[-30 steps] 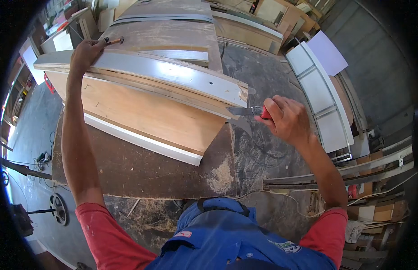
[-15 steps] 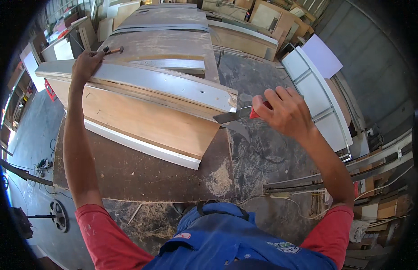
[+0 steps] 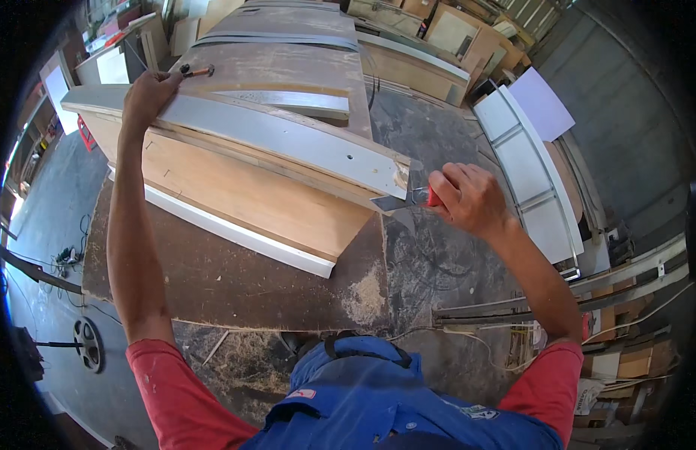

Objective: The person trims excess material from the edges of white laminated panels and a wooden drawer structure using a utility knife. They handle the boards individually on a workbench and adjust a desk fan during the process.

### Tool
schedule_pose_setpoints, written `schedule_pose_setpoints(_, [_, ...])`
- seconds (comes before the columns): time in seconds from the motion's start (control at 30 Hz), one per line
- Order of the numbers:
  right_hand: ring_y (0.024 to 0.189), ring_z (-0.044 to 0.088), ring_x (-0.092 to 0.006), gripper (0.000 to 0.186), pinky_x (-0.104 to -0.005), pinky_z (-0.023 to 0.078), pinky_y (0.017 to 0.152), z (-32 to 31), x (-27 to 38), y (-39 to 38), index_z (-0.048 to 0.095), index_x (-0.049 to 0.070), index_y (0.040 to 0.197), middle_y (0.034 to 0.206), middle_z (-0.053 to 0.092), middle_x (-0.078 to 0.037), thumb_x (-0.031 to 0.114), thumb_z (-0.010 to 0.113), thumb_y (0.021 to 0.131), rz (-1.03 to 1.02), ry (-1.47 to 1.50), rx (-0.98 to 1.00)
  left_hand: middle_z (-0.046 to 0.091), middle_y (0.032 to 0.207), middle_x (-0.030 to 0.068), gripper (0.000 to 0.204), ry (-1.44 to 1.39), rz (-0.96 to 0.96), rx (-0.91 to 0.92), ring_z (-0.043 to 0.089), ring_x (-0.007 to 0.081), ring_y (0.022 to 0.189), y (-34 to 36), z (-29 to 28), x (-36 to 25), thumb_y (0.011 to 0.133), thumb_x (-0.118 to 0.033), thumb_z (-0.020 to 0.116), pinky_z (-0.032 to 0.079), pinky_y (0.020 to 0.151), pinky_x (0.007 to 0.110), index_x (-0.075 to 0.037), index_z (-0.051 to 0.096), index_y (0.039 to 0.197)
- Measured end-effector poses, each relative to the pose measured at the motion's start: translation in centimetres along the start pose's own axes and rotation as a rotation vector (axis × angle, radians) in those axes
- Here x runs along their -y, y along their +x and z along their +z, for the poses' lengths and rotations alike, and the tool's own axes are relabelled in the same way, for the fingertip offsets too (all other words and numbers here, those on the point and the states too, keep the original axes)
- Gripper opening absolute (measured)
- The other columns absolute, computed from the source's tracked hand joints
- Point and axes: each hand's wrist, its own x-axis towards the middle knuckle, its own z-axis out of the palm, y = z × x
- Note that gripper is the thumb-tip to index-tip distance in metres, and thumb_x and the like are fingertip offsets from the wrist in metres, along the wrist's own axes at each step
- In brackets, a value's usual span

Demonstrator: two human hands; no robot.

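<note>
A long white-faced wooden panel (image 3: 288,142) stands on edge across the table, its right end chipped. Over its far left part lies my left hand (image 3: 148,97), closed around the edge, the fingertips hidden. Just past that hand is a small tool (image 3: 198,71) with an orange shaft and dark ends. My right hand (image 3: 472,199) is closed on the red handle of what looks like a hand saw (image 3: 393,202). Its flat grey blade sits against the panel's right end, partly blurred. A plywood face (image 3: 258,195) and a lower white edge (image 3: 243,234) belong to the same piece.
The brown table (image 3: 228,289) carries a sawdust pile (image 3: 365,296) near its right edge. Another white strip (image 3: 288,99) lies behind the panel. White framed panels (image 3: 524,165) lean at the right. A spoked wheel (image 3: 88,345) is on the left, and shavings cover the floor by my feet.
The view has shifted slightly. My right hand and the saw have moved a little down relative to the panel's end. My left hand keeps its hold.
</note>
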Motion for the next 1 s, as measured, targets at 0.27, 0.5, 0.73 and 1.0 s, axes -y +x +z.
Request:
schedule_pose_setpoints(0.27, [0.069,0.068,-0.0217,0.034,-0.0359,0.055,0.056,-2.0,1.3,0.4,0.054,0.010,0.099,0.079,0.059,-0.005,0.034,0.073,0.086,0.220,0.378,0.206,0.072,0.083,0.0180,0.048,0.042,-0.010,0.020,0.071,0.0324,0.082,0.7,-0.2,0.5,0.089,-0.050,0.059,0.051,0.078,0.041,-0.006,0.075,0.094])
schedule_pose_setpoints(0.5, [0.065,0.065,-0.0225,0.037,-0.0355,0.054,0.054,-1.4,1.4,0.3,0.053,0.011,0.102,0.077,0.057,-0.005,0.039,0.071,0.087,0.022,0.048,0.009,0.070,0.078,0.0185,0.049,-0.005,0.019,-0.023,0.071,0.0304,0.080,-0.3,-0.7,1.8,0.089,-0.051,0.056,0.051,0.075,0.041,-0.006,0.075,0.092])
schedule_pose_setpoints(0.73, [0.064,0.064,-0.0224,0.042,-0.0341,0.054,0.054,-0.6,2.8,-0.3,0.051,0.010,0.103,0.075,0.053,-0.006,0.039,0.074,0.084,0.093,-0.046,0.025,0.073,0.081,0.0156,0.048,-0.048,0.009,-0.071,0.071,0.0312,0.081,-1.2,-0.1,0.0,0.087,-0.052,0.059,0.052,0.078,0.041,-0.009,0.077,0.093])
schedule_pose_setpoints(1.0, [0.063,0.063,-0.0223,0.038,-0.0349,0.054,0.054,-0.4,3.8,-0.1,0.050,0.009,0.102,0.075,0.053,-0.006,0.034,0.075,0.085,0.227,-0.038,0.083,0.070,0.075,0.0165,0.053,-0.010,-0.018,-0.045,0.070,0.0317,0.075,-0.3,0.0,-0.5,0.086,-0.056,0.061,0.051,0.073,0.043,-0.005,0.075,0.084])
